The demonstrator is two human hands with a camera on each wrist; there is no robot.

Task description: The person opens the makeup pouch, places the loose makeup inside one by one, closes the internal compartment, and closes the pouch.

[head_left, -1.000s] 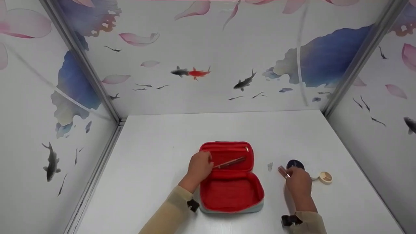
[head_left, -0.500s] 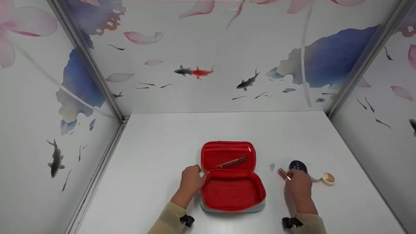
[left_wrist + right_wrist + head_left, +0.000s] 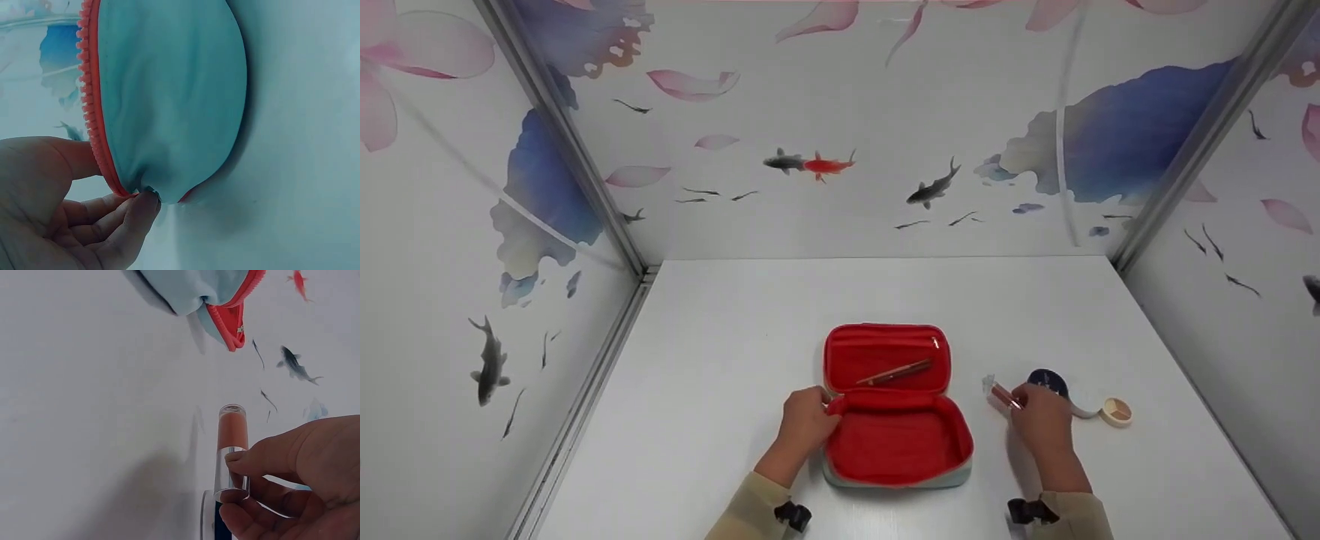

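An open makeup bag (image 3: 966,442), red inside and pale blue-green outside, lies on the white table. With my left hand (image 3: 806,421) I pinch its zipped rim near the back left corner; the left wrist view shows the red zipper teeth (image 3: 93,107) beside my thumb. Two slim pencil-like sticks (image 3: 894,373) lie in the raised lid. To the right of the bag, my right hand (image 3: 1044,424) holds a lip gloss tube (image 3: 233,430) between thumb and fingers. The tube has a clear end with pinkish-brown colour and a silver middle, and it tilts toward the bag.
Just behind my right hand is a dark blue round compact (image 3: 1048,380). A small round palette (image 3: 1116,412) with beige shades lies open farther right. A small translucent piece (image 3: 988,383) is near the tube's tip. Printed wall panels (image 3: 840,217) enclose the table.
My left hand has left the lid near the sticks and come down to the rim of the bag's base. My right hand has shifted the lip gloss tube slightly left.
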